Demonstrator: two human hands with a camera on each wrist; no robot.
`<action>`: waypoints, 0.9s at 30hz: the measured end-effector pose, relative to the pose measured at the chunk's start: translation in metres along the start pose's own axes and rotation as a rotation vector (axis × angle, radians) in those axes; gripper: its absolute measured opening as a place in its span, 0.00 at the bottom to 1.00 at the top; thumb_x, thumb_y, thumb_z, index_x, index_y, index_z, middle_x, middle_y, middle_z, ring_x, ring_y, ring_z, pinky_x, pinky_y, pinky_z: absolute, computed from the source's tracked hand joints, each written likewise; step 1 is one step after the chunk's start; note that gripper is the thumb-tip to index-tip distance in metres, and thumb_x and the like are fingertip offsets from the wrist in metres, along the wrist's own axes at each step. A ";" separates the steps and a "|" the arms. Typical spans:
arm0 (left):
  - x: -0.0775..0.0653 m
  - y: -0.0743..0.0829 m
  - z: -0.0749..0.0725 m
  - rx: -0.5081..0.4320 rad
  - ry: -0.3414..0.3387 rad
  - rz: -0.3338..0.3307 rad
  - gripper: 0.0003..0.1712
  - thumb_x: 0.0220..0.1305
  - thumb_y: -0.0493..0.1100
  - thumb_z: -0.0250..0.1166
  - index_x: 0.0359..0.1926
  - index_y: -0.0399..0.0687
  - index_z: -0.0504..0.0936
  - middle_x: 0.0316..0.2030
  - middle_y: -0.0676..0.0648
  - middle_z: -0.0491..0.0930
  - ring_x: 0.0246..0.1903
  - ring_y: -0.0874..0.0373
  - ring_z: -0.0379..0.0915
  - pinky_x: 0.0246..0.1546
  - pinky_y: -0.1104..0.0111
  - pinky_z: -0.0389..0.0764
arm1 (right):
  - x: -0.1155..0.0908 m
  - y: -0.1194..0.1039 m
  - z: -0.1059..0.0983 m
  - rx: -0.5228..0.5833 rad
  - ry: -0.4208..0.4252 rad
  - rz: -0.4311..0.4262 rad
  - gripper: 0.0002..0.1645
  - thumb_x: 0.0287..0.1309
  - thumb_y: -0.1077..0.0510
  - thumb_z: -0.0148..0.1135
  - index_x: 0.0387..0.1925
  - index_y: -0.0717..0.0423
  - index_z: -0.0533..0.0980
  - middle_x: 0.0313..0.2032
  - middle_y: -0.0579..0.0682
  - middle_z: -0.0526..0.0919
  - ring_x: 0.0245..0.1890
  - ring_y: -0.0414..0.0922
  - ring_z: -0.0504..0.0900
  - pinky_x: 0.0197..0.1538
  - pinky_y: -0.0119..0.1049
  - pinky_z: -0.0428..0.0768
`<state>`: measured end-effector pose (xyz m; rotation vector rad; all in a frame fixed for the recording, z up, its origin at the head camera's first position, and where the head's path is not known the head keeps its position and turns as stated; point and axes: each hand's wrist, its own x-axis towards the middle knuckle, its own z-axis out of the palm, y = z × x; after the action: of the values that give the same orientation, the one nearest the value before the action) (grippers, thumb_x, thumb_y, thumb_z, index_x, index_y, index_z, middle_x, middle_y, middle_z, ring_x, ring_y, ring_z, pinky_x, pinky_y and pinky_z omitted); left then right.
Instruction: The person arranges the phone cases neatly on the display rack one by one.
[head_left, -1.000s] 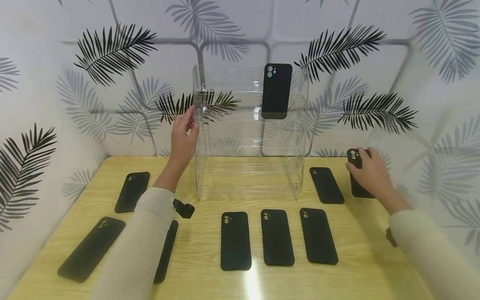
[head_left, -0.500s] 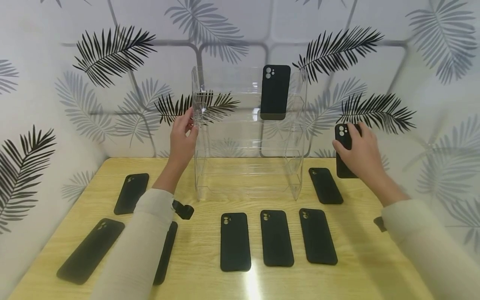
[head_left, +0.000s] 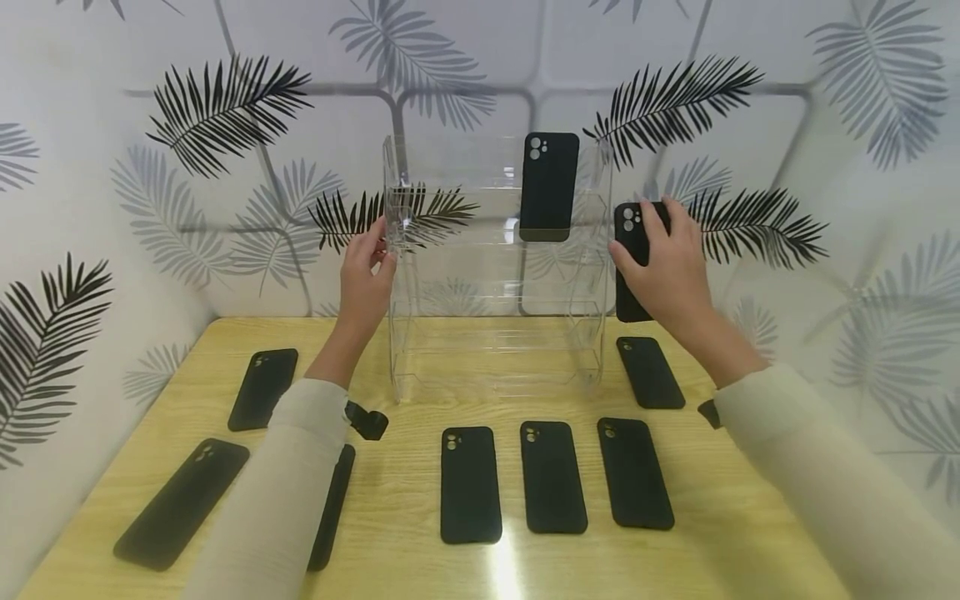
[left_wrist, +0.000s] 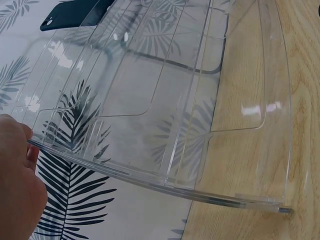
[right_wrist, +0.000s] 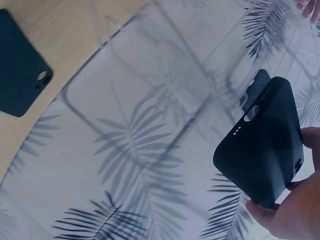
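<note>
A clear acrylic tiered display rack [head_left: 396, 333] stands at the back of the table. My left hand [head_left: 366, 275] grips the rack's left side edge, with fingertips partly hidden behind it; the left wrist view shows that edge [left_wrist: 165, 185]. A black phone case [head_left: 550, 187] leans upright in the rack's upper right part. Just right of the rack, my right hand [head_left: 675, 271] holds another black phone case [head_left: 630, 302] upright in the air, its camera cutout at top left. The right wrist view shows this held case [right_wrist: 265, 145] apart from the rack.
On the wooden table [head_left: 405, 575] lie several black phone cases: three in front, including a middle case [head_left: 555, 479], one case [head_left: 651, 372] right of the rack, others at left, including a case [head_left: 183, 500]. A leaf-patterned wall [head_left: 465, 50] stands behind.
My right hand has lifted its phone case from low at the right and carried it up and left toward the rack. The left hand stays on the rack's edge.
</note>
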<state>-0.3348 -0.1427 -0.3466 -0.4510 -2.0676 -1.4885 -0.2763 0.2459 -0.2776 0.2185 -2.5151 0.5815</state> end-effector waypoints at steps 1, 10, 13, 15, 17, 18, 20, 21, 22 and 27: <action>0.000 0.000 0.000 0.000 0.000 0.001 0.31 0.74 0.30 0.52 0.75 0.41 0.64 0.57 0.32 0.68 0.55 0.44 0.67 0.66 0.53 0.72 | 0.003 -0.005 0.002 -0.001 0.005 -0.009 0.43 0.71 0.44 0.56 0.79 0.55 0.54 0.77 0.63 0.49 0.77 0.63 0.48 0.74 0.66 0.55; 0.001 -0.001 0.000 0.014 -0.003 0.004 0.31 0.73 0.29 0.52 0.75 0.38 0.63 0.58 0.30 0.68 0.55 0.42 0.67 0.66 0.52 0.72 | 0.034 -0.053 0.021 -0.008 0.054 -0.129 0.43 0.71 0.40 0.56 0.78 0.54 0.57 0.76 0.62 0.52 0.76 0.60 0.52 0.76 0.59 0.57; 0.001 -0.002 0.000 0.021 -0.006 0.002 0.31 0.73 0.29 0.52 0.75 0.39 0.63 0.58 0.30 0.67 0.54 0.44 0.67 0.66 0.53 0.72 | 0.046 -0.070 0.029 -0.015 0.076 -0.150 0.43 0.71 0.39 0.55 0.78 0.53 0.57 0.76 0.63 0.53 0.75 0.59 0.52 0.73 0.57 0.63; 0.001 -0.002 0.000 0.022 -0.008 0.002 0.31 0.73 0.30 0.52 0.75 0.40 0.63 0.58 0.30 0.67 0.54 0.45 0.67 0.66 0.53 0.73 | 0.053 -0.080 0.035 -0.007 0.098 -0.159 0.43 0.71 0.39 0.55 0.78 0.54 0.57 0.75 0.63 0.53 0.75 0.60 0.53 0.72 0.56 0.64; 0.000 -0.002 0.000 0.020 -0.008 0.003 0.31 0.74 0.30 0.52 0.76 0.40 0.63 0.58 0.30 0.67 0.54 0.45 0.67 0.65 0.54 0.73 | 0.060 -0.089 0.040 0.005 0.115 -0.159 0.43 0.71 0.39 0.55 0.78 0.53 0.57 0.75 0.62 0.53 0.74 0.60 0.54 0.69 0.56 0.69; 0.000 -0.002 0.000 0.017 -0.007 0.004 0.31 0.74 0.30 0.52 0.75 0.40 0.63 0.58 0.29 0.67 0.54 0.44 0.67 0.65 0.54 0.73 | 0.063 -0.093 0.042 0.016 0.123 -0.162 0.43 0.71 0.39 0.55 0.77 0.54 0.57 0.75 0.63 0.53 0.74 0.60 0.54 0.69 0.56 0.70; 0.000 -0.002 0.001 0.014 -0.006 0.006 0.31 0.74 0.30 0.52 0.75 0.40 0.63 0.58 0.29 0.67 0.54 0.43 0.67 0.65 0.54 0.73 | 0.069 -0.101 0.047 0.026 0.135 -0.162 0.43 0.71 0.40 0.55 0.77 0.55 0.57 0.74 0.63 0.53 0.73 0.60 0.54 0.68 0.55 0.70; 0.000 -0.002 0.001 0.013 -0.005 0.007 0.31 0.73 0.30 0.52 0.75 0.40 0.63 0.58 0.29 0.67 0.54 0.42 0.67 0.65 0.54 0.73 | 0.073 -0.105 0.050 0.027 0.140 -0.159 0.43 0.71 0.40 0.55 0.77 0.55 0.57 0.74 0.63 0.53 0.73 0.59 0.54 0.67 0.54 0.71; 0.000 -0.002 0.000 0.010 -0.004 0.009 0.31 0.73 0.30 0.52 0.75 0.40 0.63 0.58 0.29 0.67 0.54 0.41 0.67 0.65 0.53 0.73 | 0.076 -0.108 0.051 0.025 0.143 -0.156 0.43 0.71 0.39 0.55 0.77 0.55 0.57 0.74 0.62 0.52 0.72 0.59 0.54 0.66 0.53 0.72; 0.000 -0.001 0.000 0.012 0.000 0.012 0.31 0.73 0.29 0.52 0.75 0.40 0.63 0.58 0.30 0.68 0.55 0.41 0.67 0.65 0.53 0.73 | 0.093 -0.123 0.059 0.019 0.157 -0.134 0.44 0.72 0.38 0.52 0.78 0.54 0.54 0.75 0.62 0.50 0.73 0.58 0.52 0.67 0.48 0.72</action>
<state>-0.3354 -0.1429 -0.3469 -0.4582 -2.0695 -1.4679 -0.3492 0.1061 -0.2275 0.3323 -2.3246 0.5468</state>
